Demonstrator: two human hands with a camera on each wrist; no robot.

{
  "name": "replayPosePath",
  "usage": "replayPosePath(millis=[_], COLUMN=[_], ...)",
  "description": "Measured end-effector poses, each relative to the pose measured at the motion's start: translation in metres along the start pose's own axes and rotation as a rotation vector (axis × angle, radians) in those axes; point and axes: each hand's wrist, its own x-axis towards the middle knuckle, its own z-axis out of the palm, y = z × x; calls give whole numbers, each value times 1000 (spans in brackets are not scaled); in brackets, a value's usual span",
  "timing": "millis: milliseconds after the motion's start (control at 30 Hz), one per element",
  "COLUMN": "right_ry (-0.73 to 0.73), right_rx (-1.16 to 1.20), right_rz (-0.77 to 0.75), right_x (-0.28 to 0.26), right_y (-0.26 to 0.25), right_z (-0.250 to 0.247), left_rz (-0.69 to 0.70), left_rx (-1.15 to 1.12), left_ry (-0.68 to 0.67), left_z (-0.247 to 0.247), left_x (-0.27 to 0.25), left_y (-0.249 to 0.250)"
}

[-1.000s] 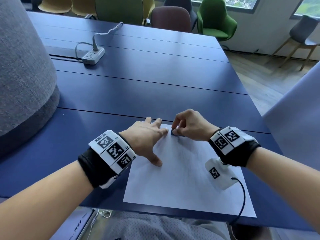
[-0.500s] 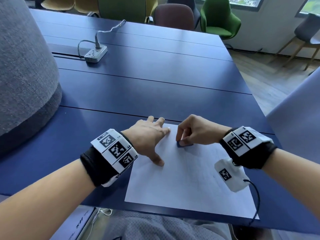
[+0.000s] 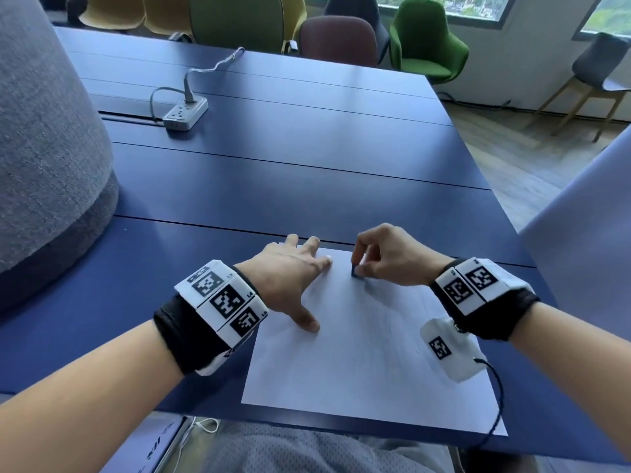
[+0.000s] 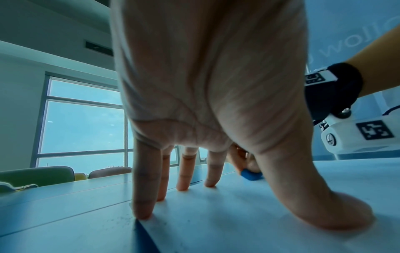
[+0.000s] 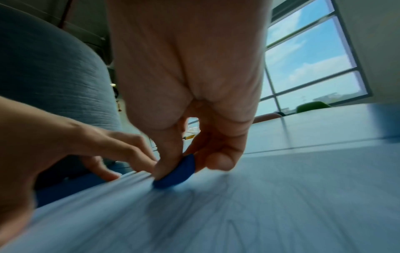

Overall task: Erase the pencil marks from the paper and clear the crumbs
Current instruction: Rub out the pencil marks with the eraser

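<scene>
A white sheet of paper (image 3: 358,363) lies on the blue table near its front edge, with faint pencil lines (image 5: 249,214) across it. My left hand (image 3: 290,281) presses the paper's upper left part flat, fingers spread and straight (image 4: 140,205). My right hand (image 3: 386,257) pinches a small blue eraser (image 3: 356,270) between thumb and fingers and holds it against the paper near the top edge. The eraser (image 5: 175,172) shows clearly in the right wrist view, and the eraser (image 4: 251,175) peeks out behind my left thumb. Tiny dark crumbs (image 4: 121,220) lie by my little finger.
A white power strip (image 3: 184,112) with its cable sits far back left on the table (image 3: 307,172). A large grey upholstered form (image 3: 41,148) stands at the left. Chairs (image 3: 426,42) line the far edge. A pale panel (image 3: 587,240) rises at the right.
My right hand slid the eraser down and right across the paper, then back up toward the top edge. The left hand stayed pressed on the sheet.
</scene>
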Motion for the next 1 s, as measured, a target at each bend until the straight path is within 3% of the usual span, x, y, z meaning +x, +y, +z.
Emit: replayPosePath(millis=[67, 100, 233, 267, 400, 567, 733, 867, 933, 1000], right_ry=[-192, -218, 89, 99, -173, 102, -172, 69, 44, -97], right_rx=[-17, -23, 6, 17, 11, 45, 39, 63, 63, 60], right_rz=[-18, -14, 34, 27, 2, 59, 32, 72, 34, 9], right_x=[-7, -7, 4, 2, -10, 0, -12, -5, -12, -19], right_y=[-4, -5, 2, 2, -3, 3, -2, 3, 2, -1], right_z=[1, 0, -1, 0, 3, 2, 2, 4, 9, 11], left_rz=[-2, -3, 0, 0, -1, 5, 0, 4, 8, 16], left_rx=[-5, -8, -4, -2, -5, -12, -14, -16, -16, -15], left_ry=[-8, -12, -13, -10, -14, -17, -25, -15, -10, -16], left_z=[-1, -2, -1, 0, -1, 0, 0, 1, 1, 0], left_x=[1, 1, 2, 2, 2, 3, 3, 2, 2, 2], left_y=[1, 1, 1, 1, 1, 1, 1, 1, 1, 2])
